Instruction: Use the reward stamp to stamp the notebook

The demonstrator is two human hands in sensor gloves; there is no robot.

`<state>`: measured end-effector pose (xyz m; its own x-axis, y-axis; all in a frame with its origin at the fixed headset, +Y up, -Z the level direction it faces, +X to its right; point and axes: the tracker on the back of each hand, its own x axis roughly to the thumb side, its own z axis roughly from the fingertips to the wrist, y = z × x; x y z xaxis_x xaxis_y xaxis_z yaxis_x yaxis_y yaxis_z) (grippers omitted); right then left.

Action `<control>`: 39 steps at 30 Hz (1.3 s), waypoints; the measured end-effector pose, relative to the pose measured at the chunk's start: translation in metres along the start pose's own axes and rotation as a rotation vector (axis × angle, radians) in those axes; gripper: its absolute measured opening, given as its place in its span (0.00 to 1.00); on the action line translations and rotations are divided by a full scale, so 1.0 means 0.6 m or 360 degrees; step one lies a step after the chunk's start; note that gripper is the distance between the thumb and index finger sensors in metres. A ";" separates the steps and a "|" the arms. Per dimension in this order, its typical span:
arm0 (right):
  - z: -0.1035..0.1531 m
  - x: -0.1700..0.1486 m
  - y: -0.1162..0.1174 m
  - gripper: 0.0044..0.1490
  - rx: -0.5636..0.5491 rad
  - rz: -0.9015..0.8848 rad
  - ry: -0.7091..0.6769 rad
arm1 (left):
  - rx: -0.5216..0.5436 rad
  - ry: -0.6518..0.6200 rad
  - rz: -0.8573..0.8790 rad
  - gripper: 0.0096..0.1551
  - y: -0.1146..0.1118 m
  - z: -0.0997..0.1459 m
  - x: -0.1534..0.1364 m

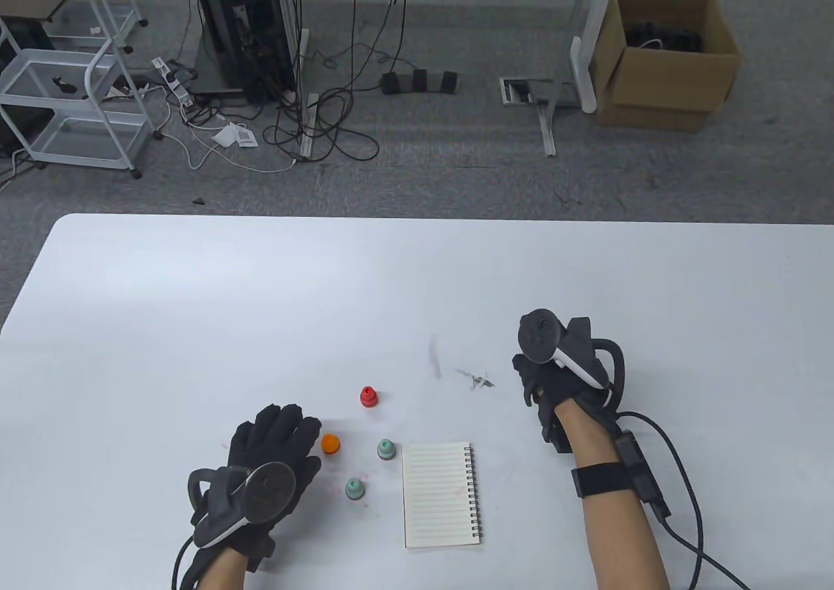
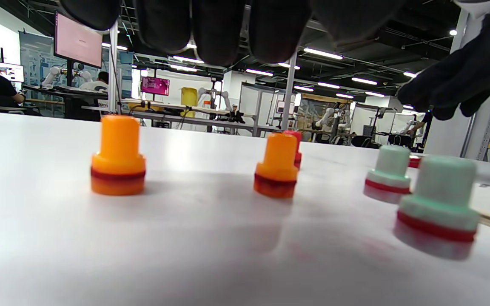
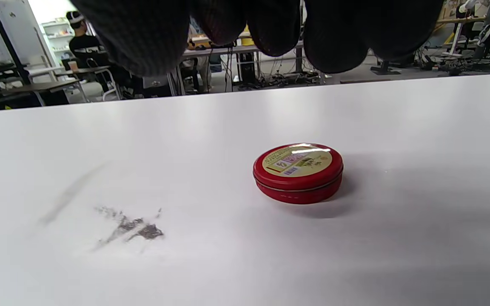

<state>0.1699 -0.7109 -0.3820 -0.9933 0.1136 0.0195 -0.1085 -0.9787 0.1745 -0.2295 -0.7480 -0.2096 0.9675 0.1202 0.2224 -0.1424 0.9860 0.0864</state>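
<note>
A small spiral notebook [image 1: 442, 495] lies open on a blank lined page on the white table [image 1: 195, 303]. Left of it stand an orange stamp [image 1: 331, 445], a red stamp [image 1: 369, 397] and two teal stamps [image 1: 386, 449] [image 1: 354, 488]. My left hand [image 1: 283, 430] lies flat with fingers spread, just left of the orange stamp, holding nothing. The left wrist view shows two orange stamps [image 2: 118, 157] [image 2: 276, 170] under my fingertips [image 2: 219, 29]. My right hand [image 1: 541, 385] hovers, empty, over a closed red ink pad tin [image 3: 298, 172], which is hidden in the table view.
Grey ink smudges [image 1: 475, 378] mark the table left of my right hand and show in the right wrist view [image 3: 130, 227]. The table's far edge drops to a floor with cables, a cart [image 1: 65, 95] and a cardboard box [image 1: 664, 49].
</note>
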 end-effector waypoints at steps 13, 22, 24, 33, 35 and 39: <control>-0.078 -0.024 0.047 0.50 0.0254 0.0014 0.0137 | 0.0039 0.0044 0.0006 0.36 0.009 0.003 -0.010; -0.099 -0.042 0.083 0.54 0.0454 0.0028 0.0211 | 0.0048 0.0041 -0.0015 0.36 0.010 0.005 -0.009; -0.100 -0.043 0.091 0.52 0.0485 0.0037 0.0218 | 0.0036 0.0043 -0.0016 0.36 0.007 0.004 -0.011; -0.108 -0.036 0.102 0.49 0.0436 0.0163 0.0226 | 0.0029 0.0042 -0.0033 0.35 0.006 0.003 -0.011; -0.111 -0.037 0.101 0.49 0.0444 0.0170 0.0231 | 0.0027 0.0044 -0.0036 0.36 0.006 0.003 -0.011; -0.115 -0.040 0.098 0.50 0.0456 0.0192 0.0245 | 0.0015 0.0047 -0.0042 0.35 0.007 0.004 -0.011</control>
<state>0.1845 -0.7830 -0.4401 -0.9949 -0.0485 -0.0881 0.0038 -0.8932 0.4497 -0.2371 -0.7450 -0.2082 0.9768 0.0975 0.1908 -0.1184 0.9878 0.1012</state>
